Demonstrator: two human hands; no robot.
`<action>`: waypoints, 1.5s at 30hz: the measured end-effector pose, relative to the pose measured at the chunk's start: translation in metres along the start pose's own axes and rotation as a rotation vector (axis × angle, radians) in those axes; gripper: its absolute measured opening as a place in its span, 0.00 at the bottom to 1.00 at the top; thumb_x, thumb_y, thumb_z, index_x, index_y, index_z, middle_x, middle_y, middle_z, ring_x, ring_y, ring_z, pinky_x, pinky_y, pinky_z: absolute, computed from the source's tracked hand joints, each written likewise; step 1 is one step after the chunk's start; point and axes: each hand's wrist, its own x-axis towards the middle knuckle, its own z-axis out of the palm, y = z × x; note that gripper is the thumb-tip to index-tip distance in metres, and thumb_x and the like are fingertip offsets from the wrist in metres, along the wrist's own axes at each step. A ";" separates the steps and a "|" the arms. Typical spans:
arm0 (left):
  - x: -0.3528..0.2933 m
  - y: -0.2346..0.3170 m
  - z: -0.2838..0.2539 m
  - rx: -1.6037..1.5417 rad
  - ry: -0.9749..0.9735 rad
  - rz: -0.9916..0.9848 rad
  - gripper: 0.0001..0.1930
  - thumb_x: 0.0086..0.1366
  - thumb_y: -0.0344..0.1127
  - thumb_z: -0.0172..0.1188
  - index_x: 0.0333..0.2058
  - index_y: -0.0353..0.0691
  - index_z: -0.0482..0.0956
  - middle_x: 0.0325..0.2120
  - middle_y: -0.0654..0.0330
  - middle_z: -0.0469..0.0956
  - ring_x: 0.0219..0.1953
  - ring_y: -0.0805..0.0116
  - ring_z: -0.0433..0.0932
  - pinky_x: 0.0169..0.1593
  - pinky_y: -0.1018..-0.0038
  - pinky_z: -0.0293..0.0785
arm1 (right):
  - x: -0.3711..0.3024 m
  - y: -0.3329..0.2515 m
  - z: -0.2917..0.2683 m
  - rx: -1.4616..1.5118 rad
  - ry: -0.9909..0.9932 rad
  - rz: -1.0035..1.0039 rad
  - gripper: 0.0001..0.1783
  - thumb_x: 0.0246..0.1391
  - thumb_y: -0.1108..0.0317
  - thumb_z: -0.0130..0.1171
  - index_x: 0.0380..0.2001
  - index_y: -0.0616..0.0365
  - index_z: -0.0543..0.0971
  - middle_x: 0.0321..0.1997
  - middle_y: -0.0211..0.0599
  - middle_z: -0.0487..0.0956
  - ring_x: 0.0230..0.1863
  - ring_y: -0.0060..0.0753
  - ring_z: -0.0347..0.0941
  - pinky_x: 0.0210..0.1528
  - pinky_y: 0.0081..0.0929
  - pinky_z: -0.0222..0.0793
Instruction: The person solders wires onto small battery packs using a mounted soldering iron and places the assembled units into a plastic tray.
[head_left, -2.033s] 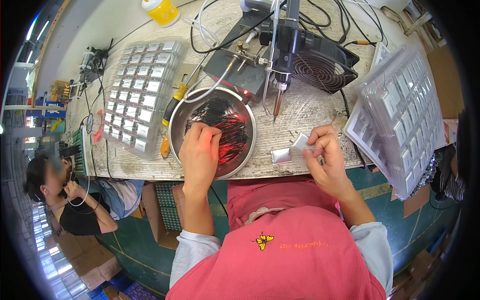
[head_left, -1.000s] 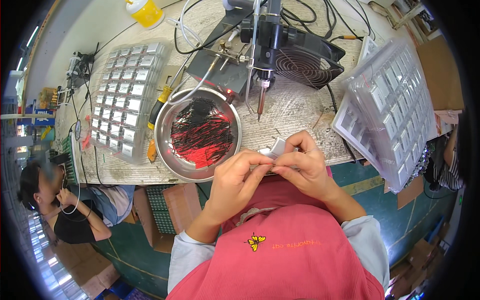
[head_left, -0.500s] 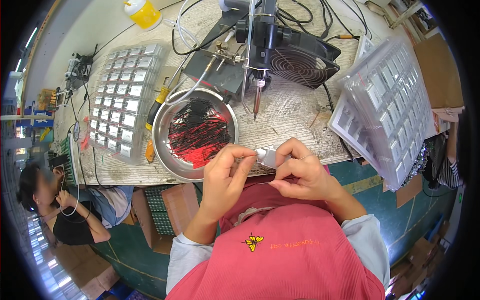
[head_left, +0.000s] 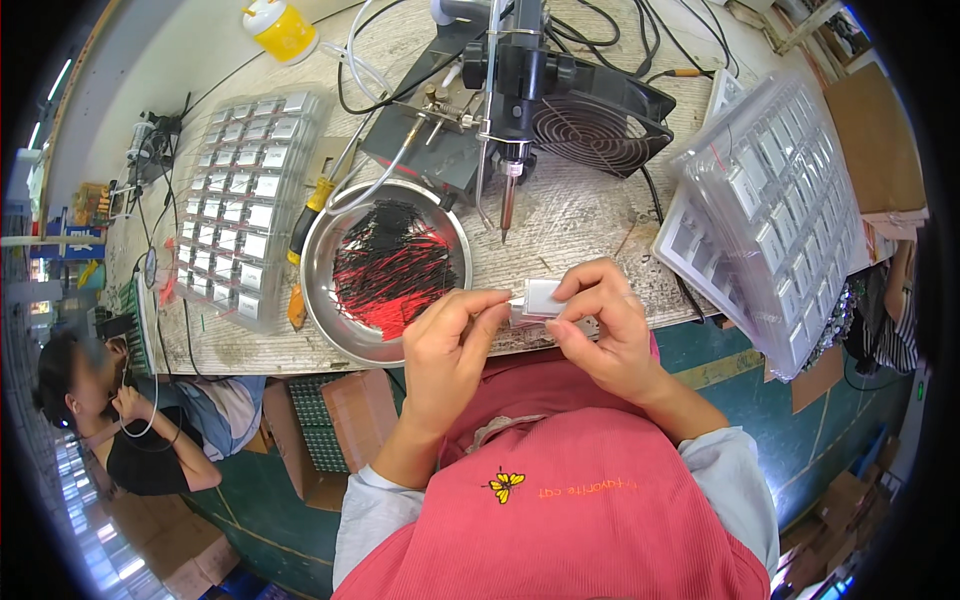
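1. Pinching a flat silver-white pouch (head_left: 543, 297) by its right end, a worker's right hand (head_left: 610, 328) holds it just over the front edge of the table (head_left: 580, 235), apparently leaving the other end free.
2. The left hand (head_left: 445, 345) presses thumb to forefinger at the pouch's left end; whether a wire lies between them is too fine to tell.
3. Red and black wires (head_left: 395, 265) fill a steel bowl (head_left: 318, 285) near that same edge, presumably for easy reach.
4. A soldering iron (head_left: 509, 195) points tip-down from its stand (head_left: 525, 60), likely sparing both hands.
5. Loaded clear trays flank the bowl, one (head_left: 284, 205) toward the table's left end, a stack (head_left: 735, 240) by its right.
6. Orange lettering (head_left: 595, 488) decorates the pink apron (head_left: 560, 550) beside a yellow butterfly (head_left: 506, 487).
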 end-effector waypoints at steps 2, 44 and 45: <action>0.000 0.001 0.000 -0.038 0.023 -0.052 0.05 0.60 0.23 0.59 0.35 0.31 0.77 0.27 0.58 0.79 0.28 0.75 0.78 0.32 0.81 0.73 | -0.002 0.003 0.003 -0.016 0.091 0.034 0.08 0.44 0.76 0.64 0.28 0.59 0.74 0.36 0.40 0.72 0.35 0.33 0.70 0.36 0.26 0.66; 0.034 -0.003 0.001 0.434 0.204 0.262 0.04 0.55 0.27 0.63 0.31 0.38 0.81 0.16 0.64 0.73 0.17 0.72 0.68 0.27 0.74 0.61 | 0.031 0.028 0.029 -0.055 0.303 -0.075 0.09 0.45 0.79 0.63 0.27 0.60 0.72 0.38 0.39 0.70 0.37 0.32 0.67 0.39 0.25 0.65; 0.034 -0.003 0.001 0.432 0.207 0.263 0.04 0.55 0.27 0.63 0.31 0.38 0.81 0.16 0.64 0.72 0.17 0.71 0.67 0.27 0.74 0.61 | 0.031 0.028 0.028 -0.055 0.302 -0.075 0.09 0.45 0.79 0.63 0.27 0.60 0.72 0.38 0.39 0.70 0.37 0.32 0.67 0.39 0.25 0.65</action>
